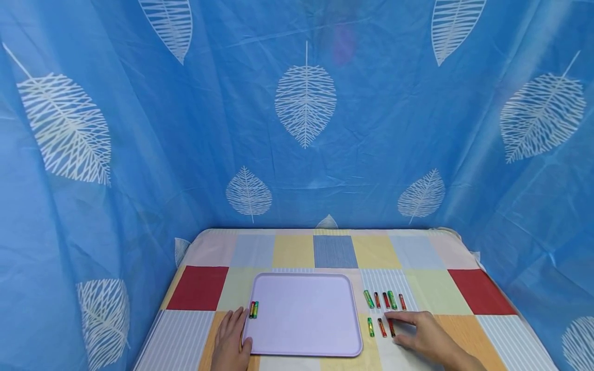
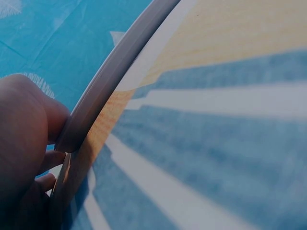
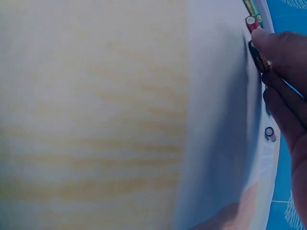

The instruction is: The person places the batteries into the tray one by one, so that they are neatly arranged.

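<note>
My left hand (image 1: 230,340) rests at the left edge of a pale lilac tray (image 1: 303,314), its fingers extended and its thumb touching the near corner. In the left wrist view the thumb lies against the tray rim (image 2: 103,79). Inside the tray's left edge, a red-and-black battery (image 1: 252,309) and a green battery (image 1: 256,309) lie side by side. Right of the tray, my right hand (image 1: 424,335) pinches a dark red-and-black battery (image 1: 392,327) between thumb and fingers. The right wrist view shows this battery (image 3: 259,56) between the fingertips, partly covered.
Beside the pinched battery lie a red battery (image 1: 382,327) and a green battery (image 1: 370,327). Behind them is a row of several red and green batteries, including a green one (image 1: 392,300). A patchwork cloth (image 1: 334,252) covers the table; blue leaf-patterned curtains (image 1: 362,170) surround it.
</note>
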`<state>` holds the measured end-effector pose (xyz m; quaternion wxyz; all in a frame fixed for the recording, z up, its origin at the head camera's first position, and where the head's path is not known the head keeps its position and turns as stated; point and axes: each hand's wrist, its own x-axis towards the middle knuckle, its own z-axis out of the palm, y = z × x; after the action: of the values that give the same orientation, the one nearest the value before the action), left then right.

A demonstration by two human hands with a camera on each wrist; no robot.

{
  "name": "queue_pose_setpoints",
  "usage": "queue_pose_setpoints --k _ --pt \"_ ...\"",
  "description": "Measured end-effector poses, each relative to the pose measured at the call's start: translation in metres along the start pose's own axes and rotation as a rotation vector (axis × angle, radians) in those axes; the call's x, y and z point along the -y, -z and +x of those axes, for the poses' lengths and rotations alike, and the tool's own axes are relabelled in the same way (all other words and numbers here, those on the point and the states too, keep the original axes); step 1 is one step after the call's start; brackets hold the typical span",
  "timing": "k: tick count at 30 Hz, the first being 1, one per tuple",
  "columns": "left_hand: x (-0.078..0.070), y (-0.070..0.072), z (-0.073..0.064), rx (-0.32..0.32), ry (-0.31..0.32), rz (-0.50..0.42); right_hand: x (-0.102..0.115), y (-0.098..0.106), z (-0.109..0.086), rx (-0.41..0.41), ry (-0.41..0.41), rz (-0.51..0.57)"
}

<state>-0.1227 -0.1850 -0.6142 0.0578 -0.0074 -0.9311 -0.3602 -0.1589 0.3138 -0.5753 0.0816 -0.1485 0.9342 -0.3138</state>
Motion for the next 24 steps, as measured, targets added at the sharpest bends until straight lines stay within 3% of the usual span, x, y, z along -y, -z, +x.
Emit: queue_pose_setpoints --k 4,18,24 --pt "0.001 0.001 0.000 0.000 0.000 -0.002 -0.001 -0.003 -0.001 -0.036 0.031 -0.036" --pt "0.002 0.000 0.000 0.004 0.001 -0.011 0.007 -0.003 0.003 -0.060 -0.027 -0.017" --pt "0.001 0.001 0.003 0.028 0.033 -0.006 0.018 -0.001 0.012 -0.059 0.029 0.007"
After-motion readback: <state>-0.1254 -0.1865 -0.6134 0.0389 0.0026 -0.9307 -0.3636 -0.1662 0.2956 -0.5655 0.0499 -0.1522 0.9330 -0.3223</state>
